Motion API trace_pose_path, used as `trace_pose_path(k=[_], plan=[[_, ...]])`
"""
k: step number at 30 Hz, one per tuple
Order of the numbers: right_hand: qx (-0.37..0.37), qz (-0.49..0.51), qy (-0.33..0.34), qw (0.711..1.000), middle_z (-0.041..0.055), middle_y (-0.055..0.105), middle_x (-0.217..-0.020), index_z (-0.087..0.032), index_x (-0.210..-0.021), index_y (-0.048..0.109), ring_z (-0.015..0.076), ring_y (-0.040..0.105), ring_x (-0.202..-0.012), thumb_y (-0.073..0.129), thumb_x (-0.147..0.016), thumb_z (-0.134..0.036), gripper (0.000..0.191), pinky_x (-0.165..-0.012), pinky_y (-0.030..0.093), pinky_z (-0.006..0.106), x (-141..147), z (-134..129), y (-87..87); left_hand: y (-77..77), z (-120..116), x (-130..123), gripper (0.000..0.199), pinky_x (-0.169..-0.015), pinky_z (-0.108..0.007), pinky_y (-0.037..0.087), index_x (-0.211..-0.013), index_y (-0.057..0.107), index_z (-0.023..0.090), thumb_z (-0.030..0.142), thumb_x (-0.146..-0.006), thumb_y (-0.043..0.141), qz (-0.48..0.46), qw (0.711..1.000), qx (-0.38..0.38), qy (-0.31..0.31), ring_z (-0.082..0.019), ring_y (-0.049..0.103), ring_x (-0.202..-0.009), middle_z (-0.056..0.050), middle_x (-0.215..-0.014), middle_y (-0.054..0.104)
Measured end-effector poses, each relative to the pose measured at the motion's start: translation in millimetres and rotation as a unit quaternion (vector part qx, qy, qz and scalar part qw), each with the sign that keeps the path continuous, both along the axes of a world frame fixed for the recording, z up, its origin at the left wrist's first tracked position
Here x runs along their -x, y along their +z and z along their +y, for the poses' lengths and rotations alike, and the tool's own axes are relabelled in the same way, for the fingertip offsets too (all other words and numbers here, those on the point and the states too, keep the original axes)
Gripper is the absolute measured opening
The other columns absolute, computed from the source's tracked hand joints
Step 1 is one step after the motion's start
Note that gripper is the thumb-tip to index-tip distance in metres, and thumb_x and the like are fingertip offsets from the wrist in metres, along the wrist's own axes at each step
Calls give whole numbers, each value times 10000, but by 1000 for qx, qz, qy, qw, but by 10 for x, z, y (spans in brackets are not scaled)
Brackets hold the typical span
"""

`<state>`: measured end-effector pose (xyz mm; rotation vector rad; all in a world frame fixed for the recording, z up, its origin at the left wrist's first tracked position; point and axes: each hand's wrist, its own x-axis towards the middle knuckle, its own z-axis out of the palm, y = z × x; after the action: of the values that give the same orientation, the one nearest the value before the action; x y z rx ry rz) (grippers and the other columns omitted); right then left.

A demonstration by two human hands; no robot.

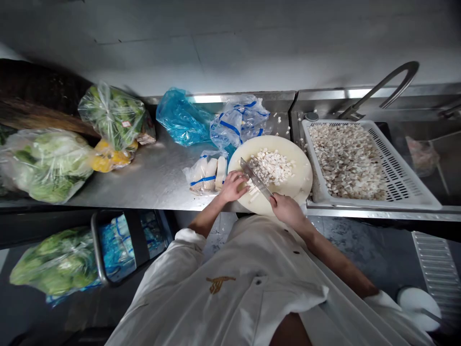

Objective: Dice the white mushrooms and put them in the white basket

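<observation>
A round, cream cutting board lies near the counter's front edge. On it is a heap of white diced mushroom. My right hand is closed round the handle of a kitchen knife, whose wide blade slants across the board. At the board's left side, my left hand has its fingers curled and pressed down close to the blade, on cut white mushroom strips. Just left of that hand, an open plastic bag holds thick, pale whole mushrooms.
A white slotted basket of diced mushroom sits over the sink at right, below a curved faucet. Behind the board lie a blue bag and a crumpled clear bag. Bagged greens stand left; a cart is below.
</observation>
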<state>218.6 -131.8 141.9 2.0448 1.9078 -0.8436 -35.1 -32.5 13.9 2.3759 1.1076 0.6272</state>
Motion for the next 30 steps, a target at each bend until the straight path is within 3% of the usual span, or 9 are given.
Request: trace_pose_path(k=[3, 5, 11, 14, 18, 22, 26, 30], plan=[[-3, -10, 3, 1000, 125, 795, -1042, -207, -1136, 700, 249, 736, -965, 372, -1130, -404, 383, -789, 426, 297, -39, -130, 66, -47, 27, 7, 317, -1173, -528, 446, -1225, 695, 254, 475, -1018, 602, -1, 1000, 9, -22, -299, 529, -1331, -114, -1348, 606], [1, 1, 12, 1000, 128, 795, -1042, -201, -1148, 694, 256, 739, -963, 372, -1130, -398, 377, -788, 427, 298, -30, -160, 15, -84, 38, -12, 320, -1165, -529, 454, -1233, 693, 253, 467, -1015, 597, 0, 1000, 15, -25, -297, 540, -1317, -117, -1344, 608], [34, 71, 11, 997, 151, 788, -1158, -145, -1194, 698, 248, 730, -1067, 401, -1128, -325, 354, -826, 425, 278, 77, 117, -404, -138, 17, -82, 298, -1167, -526, 456, -1189, 708, 241, 456, -1014, 600, 9, 1000, 0, -7, -296, 548, -1323, -115, -1330, 628], [21, 115, 17, 993, 136, 786, -1189, -156, -1168, 716, 242, 720, -1093, 387, -1135, -343, 379, -828, 422, 270, 10, 284, -501, -95, 23, -106, 301, -1154, -520, 470, -1182, 708, 231, 461, -1006, 623, 12, 1000, -11, -11, -299, 556, -1316, -111, -1329, 647], [-6, 91, 23, 996, 139, 793, -1137, -170, -1119, 726, 247, 723, -1041, 406, -1129, -376, 380, -814, 408, 281, -149, 290, -448, 12, -20, -86, 331, -1165, -519, 473, -1258, 681, 232, 450, -1016, 627, 3, 1000, -11, -25, -295, 564, -1329, -110, -1354, 654], [-2, 65, 34, 997, 131, 795, -1105, -194, -1134, 719, 243, 724, -988, 406, -1128, -393, 371, -783, 396, 290, -231, 172, -340, 73, -241, -14, 382, -1183, -550, 469, -1311, 647, 229, 450, -999, 654, -24, 1000, -20, 1, -306, 553, -1362, -125, -1392, 631], [7, 45, 36, 998, 125, 795, -1083, -204, -1144, 712, 239, 726, -961, 388, -1134, -401, 380, -759, 389, 294, -242, 101, -263, 48, -463, 16, 449, -1199, -598, 454, -1308, 656, 250, 518, -952, 714, -1, 1000, -13, -24, -342, 495, -1441, -134, -1445, 586], [-7, 13, 32, 999, 125, 797, -1043, -200, -1135, 708, 242, 730, -922, 378, -1138, -416, 394, -738, 379, 297, -235, 57, -207, -8, -423, -22, 627, -1240, -640, 395, -1375, 628, 237, 620, -895, 754, 24, 999, -12, 29, -395, 369, -1532, -164, -1563, 454]])
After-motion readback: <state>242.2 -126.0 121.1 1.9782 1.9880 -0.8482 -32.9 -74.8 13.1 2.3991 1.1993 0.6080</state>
